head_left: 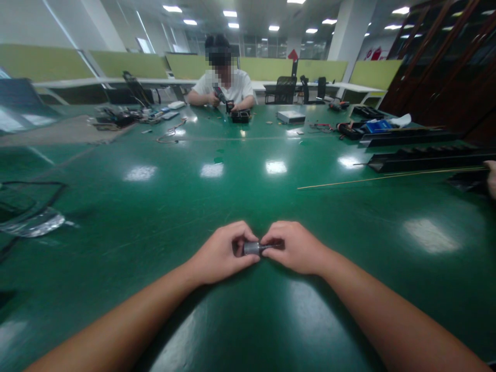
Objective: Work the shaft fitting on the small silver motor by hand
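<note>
Above the near middle of the green table, my left hand (225,253) grips a small grey metal cylinder (251,248) between thumb and fingers. The cylinder lies roughly level, and its exact kind is too small to make out. From its right end a thin dark threaded-looking rod (267,247) sticks out. My right hand (298,248) pinches this rod between thumb and forefinger, close against the cylinder. Both fingertips nearly meet there. My palms and curled fingers hide part of both pieces.
Across the green table (217,191) a person (222,82) works with a tool over a black box (241,117). Long black trays (426,156) and a thin rod (349,181) lie right, near another person's hand (491,178). Clear plastic (34,223) lies left.
</note>
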